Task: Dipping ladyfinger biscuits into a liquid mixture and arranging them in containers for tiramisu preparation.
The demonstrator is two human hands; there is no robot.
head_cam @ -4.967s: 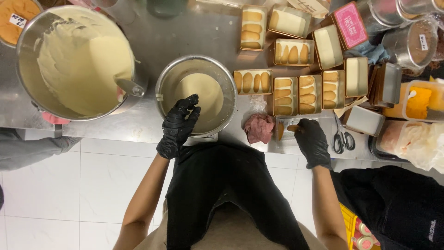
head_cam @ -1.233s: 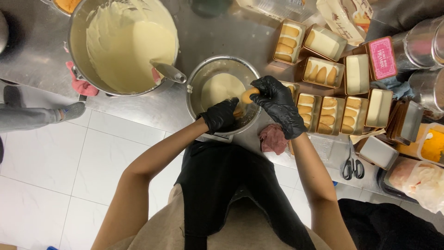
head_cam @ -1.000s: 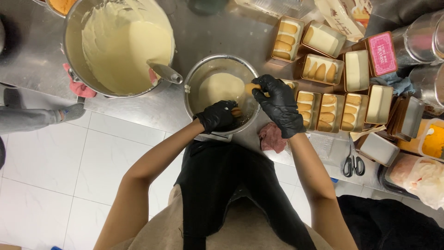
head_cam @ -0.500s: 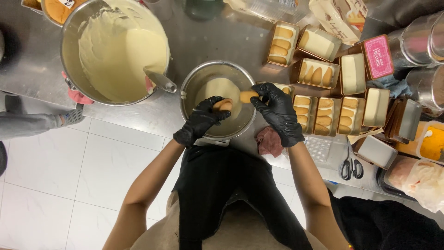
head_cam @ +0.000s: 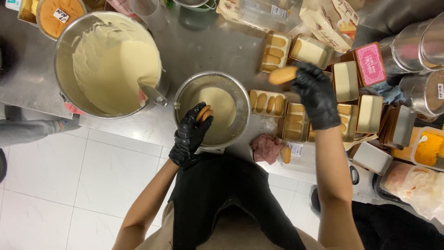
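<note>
Pinching a biscuit [head_cam: 283,74], the right hand [head_cam: 317,96] hides tray edges; left hand [head_cam: 190,134] grips another biscuit [head_cam: 204,113], half-hidden, over the bowl [head_cam: 240,99].

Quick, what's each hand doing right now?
Left hand: closed on a biscuit over the small bowl.
Right hand: closed on a biscuit, above the trays.

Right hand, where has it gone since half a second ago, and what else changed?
The right hand has carried its finger biscuit from over the small metal bowl out right, above the filled boxes. The left hand stays at the bowl, holding another biscuit. The big bowl of cream is unchanged.
</note>
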